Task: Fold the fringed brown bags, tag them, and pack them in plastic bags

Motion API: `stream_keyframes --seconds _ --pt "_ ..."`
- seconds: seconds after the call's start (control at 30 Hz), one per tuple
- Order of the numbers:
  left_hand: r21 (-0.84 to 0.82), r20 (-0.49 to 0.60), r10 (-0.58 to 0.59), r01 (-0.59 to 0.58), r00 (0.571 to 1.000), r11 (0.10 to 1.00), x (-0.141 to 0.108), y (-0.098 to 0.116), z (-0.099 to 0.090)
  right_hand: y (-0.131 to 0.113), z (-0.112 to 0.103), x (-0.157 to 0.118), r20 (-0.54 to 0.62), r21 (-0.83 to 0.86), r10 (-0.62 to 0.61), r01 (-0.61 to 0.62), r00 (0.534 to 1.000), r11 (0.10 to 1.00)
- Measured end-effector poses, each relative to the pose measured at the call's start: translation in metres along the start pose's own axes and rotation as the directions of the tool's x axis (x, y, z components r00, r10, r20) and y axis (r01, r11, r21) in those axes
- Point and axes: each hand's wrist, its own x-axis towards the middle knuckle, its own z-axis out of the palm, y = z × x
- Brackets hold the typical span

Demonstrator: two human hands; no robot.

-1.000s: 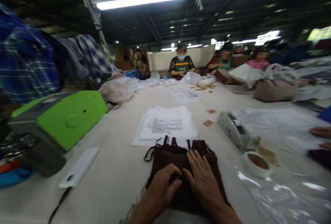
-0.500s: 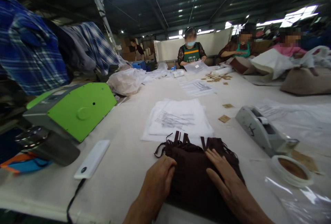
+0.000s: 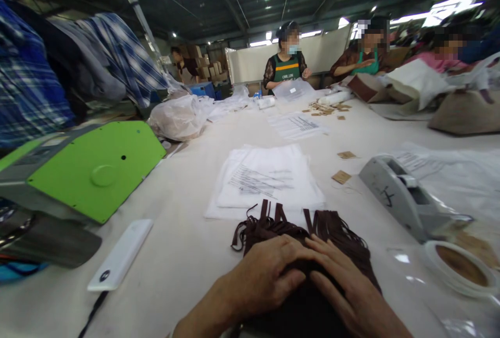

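Note:
A dark brown fringed piece, perhaps a bag (image 3: 300,307), lies at the table's near edge, its thin strips pointing away from me. My left hand (image 3: 269,270) rests on top of it, fingers stretched to the right and thumb apart. Flat on the right part of the same piece is my right hand (image 3: 347,286), fingers extended. The fingertips of both hands meet or nearly meet; whether they touch I cannot tell. Just beyond the fringe lies a stack of white printed plastic bags (image 3: 269,176).
Right of me stand a grey tape dispenser (image 3: 410,197) and a tape roll (image 3: 461,270). On the left are a green machine (image 3: 101,171), a metal flask (image 3: 58,239) and a white power bank (image 3: 121,254). Brown tags (image 3: 341,176) are scattered. Co-workers (image 3: 287,70) stand across the table.
My left hand has moved right, from the piece's left edge onto its middle, and its curled fingers have straightened. My right hand stays on the piece. The view has shifted slightly.

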Motion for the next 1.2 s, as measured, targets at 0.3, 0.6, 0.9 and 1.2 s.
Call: stream_keyframes --seconds 0.3,0.6,0.9,1.2 --pt "0.182 -0.135 -0.693 0.705 0.708 0.685 -0.040 -0.079 -0.061 0.006 -0.019 0.088 0.288 -0.118 -0.047 0.084 0.956 0.989" --pt "-0.011 0.014 -0.695 0.695 0.719 0.719 -0.009 -0.073 -0.038 0.028 -0.005 0.122 0.351 0.005 0.196 -0.211 0.916 0.977" --pt "-0.687 -0.091 -0.661 0.433 0.745 0.583 0.003 -0.076 -0.054 0.015 -0.015 0.111 -0.081 -0.058 -0.022 0.018 0.996 0.998" --pt "0.098 0.007 -0.763 0.759 0.647 0.644 -0.029 -0.072 -0.024 -0.037 0.021 0.116 0.231 0.090 -0.029 0.009 0.972 0.996"
